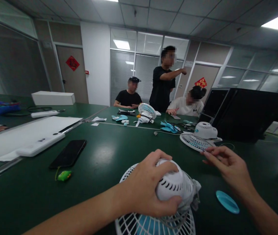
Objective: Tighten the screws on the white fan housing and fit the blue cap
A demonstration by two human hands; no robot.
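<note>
My left hand [151, 186] is wrapped round the white motor housing of a fan [169, 184], which lies face down with its round grille [126, 225] on the table. Pale blue blades show through the grille bars. A bundled grey cord hangs at the housing's right side. My right hand [229, 163] is raised to the right of the fan, its thumb and index finger pinched together. Something small may be between those fingertips, but I cannot make it out. Below that hand a blue oval disc [227, 201] lies on the table.
A second white fan [197, 137] lies beyond my right hand, before a large black case [241, 114]. Blue blades [169, 126] and another fan [146, 112] are farther back. A black phone [68, 153] with a green charm [64, 175] lies left. Several people sit or stand across the table.
</note>
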